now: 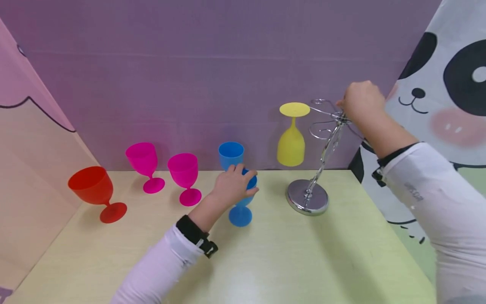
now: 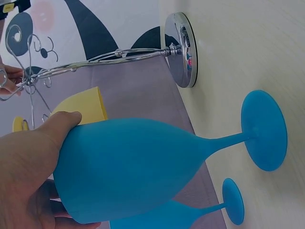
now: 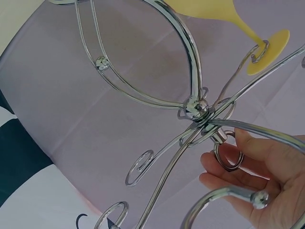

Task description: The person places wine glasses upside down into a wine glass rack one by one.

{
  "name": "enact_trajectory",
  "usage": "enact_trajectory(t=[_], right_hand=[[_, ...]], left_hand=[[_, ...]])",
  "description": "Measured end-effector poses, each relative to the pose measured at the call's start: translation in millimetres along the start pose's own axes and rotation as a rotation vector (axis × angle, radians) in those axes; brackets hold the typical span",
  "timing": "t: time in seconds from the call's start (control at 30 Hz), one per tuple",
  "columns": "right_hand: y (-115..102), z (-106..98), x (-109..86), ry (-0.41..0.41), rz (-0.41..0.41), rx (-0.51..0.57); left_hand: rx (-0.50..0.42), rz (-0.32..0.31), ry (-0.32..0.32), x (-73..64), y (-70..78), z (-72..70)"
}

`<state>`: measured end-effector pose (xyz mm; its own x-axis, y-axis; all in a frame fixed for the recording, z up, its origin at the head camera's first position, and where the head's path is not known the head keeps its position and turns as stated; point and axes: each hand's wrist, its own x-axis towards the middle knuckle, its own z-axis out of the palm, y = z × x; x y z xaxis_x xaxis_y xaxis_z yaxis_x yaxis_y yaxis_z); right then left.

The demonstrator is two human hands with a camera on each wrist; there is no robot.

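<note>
Left hand gripped front blue goblet round its bowl, goblet upright at the table, foot contact unclear. Right hand pinched the top ring of the metal rack. Yellow goblet hung upside down from the rack; second blue goblet just behind the first.

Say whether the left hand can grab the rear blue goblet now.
Probably not: the left hand holds the front blue goblet, and would likely have to release it before taking the rear blue goblet.

Head view faces forward-down — close wrist views share the rack.
</note>
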<state>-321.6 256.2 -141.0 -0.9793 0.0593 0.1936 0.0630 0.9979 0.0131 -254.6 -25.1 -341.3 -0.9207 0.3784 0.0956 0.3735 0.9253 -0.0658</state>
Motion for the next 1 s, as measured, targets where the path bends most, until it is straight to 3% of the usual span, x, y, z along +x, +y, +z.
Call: enact_trajectory(t=[1.0], right_hand=[[4.5, -1.1, -6.9, -0.002, -0.088, 0.027]], left_hand=[[-0.091, -0.035, -0.015, -4.1, -9.0, -3.0]])
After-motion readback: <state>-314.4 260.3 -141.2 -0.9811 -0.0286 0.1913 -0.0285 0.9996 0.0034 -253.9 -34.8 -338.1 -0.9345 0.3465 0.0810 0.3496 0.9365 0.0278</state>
